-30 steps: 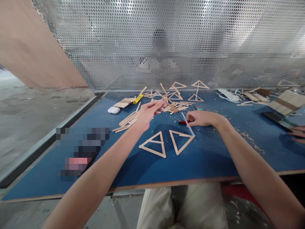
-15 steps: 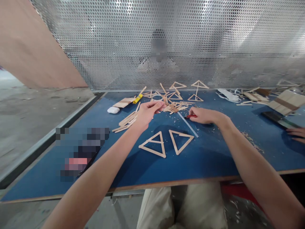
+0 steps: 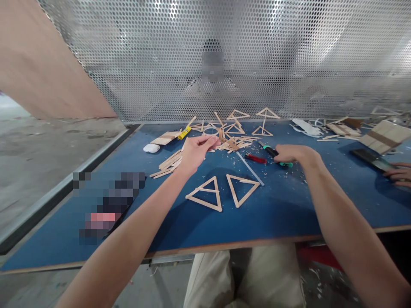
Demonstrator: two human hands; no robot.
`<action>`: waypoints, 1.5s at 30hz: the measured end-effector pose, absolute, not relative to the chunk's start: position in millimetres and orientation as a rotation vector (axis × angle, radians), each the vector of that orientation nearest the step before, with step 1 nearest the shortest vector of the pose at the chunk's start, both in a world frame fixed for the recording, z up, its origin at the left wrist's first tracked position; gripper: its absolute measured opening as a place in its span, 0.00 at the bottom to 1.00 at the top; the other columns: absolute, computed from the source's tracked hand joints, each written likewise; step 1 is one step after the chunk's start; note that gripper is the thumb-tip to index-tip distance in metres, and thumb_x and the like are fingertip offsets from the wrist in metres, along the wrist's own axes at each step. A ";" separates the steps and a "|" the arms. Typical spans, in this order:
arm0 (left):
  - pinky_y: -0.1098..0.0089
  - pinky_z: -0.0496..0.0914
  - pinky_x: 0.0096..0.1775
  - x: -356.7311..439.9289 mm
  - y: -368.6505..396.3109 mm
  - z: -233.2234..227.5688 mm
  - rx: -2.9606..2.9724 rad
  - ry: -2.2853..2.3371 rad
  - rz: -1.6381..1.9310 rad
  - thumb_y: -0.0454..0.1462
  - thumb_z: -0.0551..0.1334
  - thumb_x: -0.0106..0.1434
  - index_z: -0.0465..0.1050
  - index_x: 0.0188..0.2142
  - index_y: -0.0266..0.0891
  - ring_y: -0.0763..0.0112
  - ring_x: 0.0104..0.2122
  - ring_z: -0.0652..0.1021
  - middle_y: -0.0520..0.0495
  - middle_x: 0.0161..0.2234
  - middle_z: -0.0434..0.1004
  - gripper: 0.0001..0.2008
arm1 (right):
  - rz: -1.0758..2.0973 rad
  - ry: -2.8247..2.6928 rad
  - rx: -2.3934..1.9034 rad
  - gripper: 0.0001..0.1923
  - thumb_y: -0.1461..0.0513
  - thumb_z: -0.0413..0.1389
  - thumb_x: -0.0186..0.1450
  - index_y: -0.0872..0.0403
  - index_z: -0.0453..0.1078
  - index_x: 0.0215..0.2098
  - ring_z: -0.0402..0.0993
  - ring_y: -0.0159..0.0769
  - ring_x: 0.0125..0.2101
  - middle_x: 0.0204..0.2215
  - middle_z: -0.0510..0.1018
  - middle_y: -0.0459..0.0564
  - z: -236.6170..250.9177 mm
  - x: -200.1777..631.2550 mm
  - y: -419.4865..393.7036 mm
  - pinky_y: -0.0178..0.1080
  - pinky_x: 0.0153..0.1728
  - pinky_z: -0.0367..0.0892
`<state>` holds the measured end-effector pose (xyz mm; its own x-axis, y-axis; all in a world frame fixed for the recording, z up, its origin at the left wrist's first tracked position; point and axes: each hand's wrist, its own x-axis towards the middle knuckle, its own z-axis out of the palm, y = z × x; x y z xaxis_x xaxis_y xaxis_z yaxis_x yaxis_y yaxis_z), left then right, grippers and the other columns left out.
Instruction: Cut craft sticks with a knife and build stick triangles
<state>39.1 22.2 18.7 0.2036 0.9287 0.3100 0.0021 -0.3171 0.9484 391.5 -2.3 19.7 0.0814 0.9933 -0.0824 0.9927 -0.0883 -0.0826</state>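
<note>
Since half a second ago the right hand [image 3: 290, 153] has slid rightward off the red tool [image 3: 256, 158], which now lies alone on the tabletop [image 3: 282, 205], and has settled on a black-and-green tool [image 3: 276, 155] just to the right of it. Its fingers curl over that tool's handle; whether they grip it firmly I cannot tell. The left hand [image 3: 194, 152] has stayed almost where it was, hovering beside the heap of loose craft sticks [image 3: 233, 143], its fingers loosely open and holding nothing.

Just below the red tool a clear ruler [image 3: 250, 168] lies slanted, its lower end close to the right one of two stick triangles [image 3: 242, 189]; the left stick triangle [image 3: 205, 194] lies just beside it. A row of loose sticks [image 3: 168, 164] lies left of the left wrist, with a small white case [image 3: 151, 148] and a yellow glue stick [image 3: 185, 132] farther back. More finished triangles [image 3: 268, 113] sit near the perforated metal screen [image 3: 224, 60]. At the far right edge, another person's hand [image 3: 398, 174] rests near a dark phone [image 3: 372, 158].
</note>
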 end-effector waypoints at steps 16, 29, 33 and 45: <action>0.71 0.68 0.29 20.9 28.1 19.6 2.346 1.209 1.079 0.44 0.56 0.68 0.80 0.32 0.41 0.72 0.20 0.74 0.50 0.29 0.82 0.17 | -0.133 -2.296 -1.391 0.26 0.58 0.52 0.66 0.42 0.68 0.62 0.73 0.38 0.32 0.48 0.82 0.48 47.7 310.2 -33.8 0.40 0.30 0.59; 0.67 0.63 0.37 24.4 28.7 18.9 2.532 1.122 1.054 0.41 0.57 0.68 0.78 0.30 0.42 0.65 0.28 0.75 0.48 0.28 0.79 0.14 | -0.428 -2.380 -1.469 0.29 0.54 0.46 0.72 0.41 0.57 0.71 0.71 0.42 0.35 0.48 0.79 0.54 32.8 297.5 -22.0 0.40 0.27 0.51; 0.69 0.62 0.38 24.3 31.0 18.6 2.544 1.057 1.079 0.40 0.55 0.70 0.75 0.37 0.41 0.66 0.33 0.74 0.47 0.35 0.79 0.11 | -0.394 -2.374 -1.463 0.29 0.52 0.44 0.74 0.40 0.56 0.72 0.71 0.43 0.36 0.46 0.79 0.54 30.8 295.9 -22.0 0.40 0.28 0.52; 0.69 0.67 0.41 19.7 33.7 18.0 2.451 0.832 1.183 0.43 0.54 0.73 0.69 0.34 0.39 0.66 0.42 0.74 0.42 0.48 0.73 0.13 | -0.320 -2.336 -1.459 0.28 0.54 0.45 0.75 0.42 0.55 0.72 0.75 0.43 0.39 0.50 0.80 0.53 29.4 291.3 -26.7 0.40 0.31 0.59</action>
<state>19.7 33.7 18.0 0.4944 0.6138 0.6155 0.3717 -0.7894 0.4886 291.3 -26.7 29.4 -0.3973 0.8153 0.4213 0.8985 0.4391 -0.0023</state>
